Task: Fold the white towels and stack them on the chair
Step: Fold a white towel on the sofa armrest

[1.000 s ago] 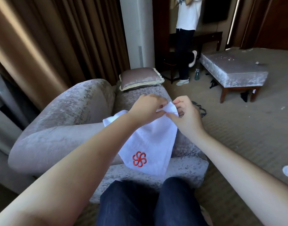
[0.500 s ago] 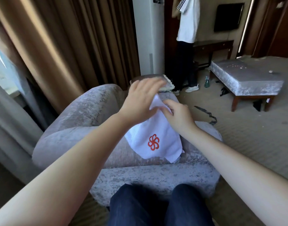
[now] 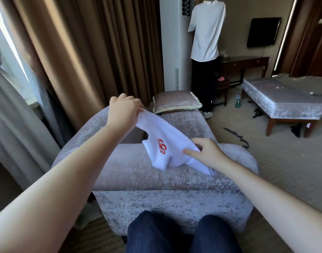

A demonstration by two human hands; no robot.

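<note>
gripping white towel (image 3: 174,141) with left hand (image 3: 122,111), right hand (image 3: 206,152).

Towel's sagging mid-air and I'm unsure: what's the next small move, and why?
Probably draw the hands apart to stretch it flat: the left hand pinches the white towel by a corner, the right hand holds its edge lower, and it sags between.

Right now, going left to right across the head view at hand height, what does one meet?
Brown curtain → left hand → white towel → right hand → silver bench.
</note>
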